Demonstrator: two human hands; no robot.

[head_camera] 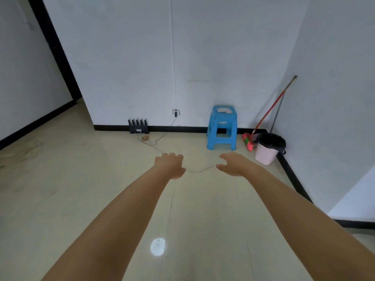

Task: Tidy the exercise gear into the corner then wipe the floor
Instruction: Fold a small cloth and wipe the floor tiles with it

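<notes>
No exercise gear shows in this view. Both bare arms reach forward over the beige floor point(60, 189). My left hand point(170, 165) hangs with its back up and its fingers loosely curled downward, with nothing seen in it. My right hand point(233, 164) is beside it, fingers relaxed and thumb apart, holding nothing. A thin pale cord point(199, 170) lies on the floor and passes behind both hands. In the far right corner a red-handled broom point(263, 116) leans on the wall.
A blue plastic stool point(222, 128) with a crumpled cloth on top stands against the far wall. A pink bin point(265, 153) with a black liner sits in the corner beside the broom. A black router point(138, 126) sits by the skirting, its cable plugged into a wall socket point(176, 112).
</notes>
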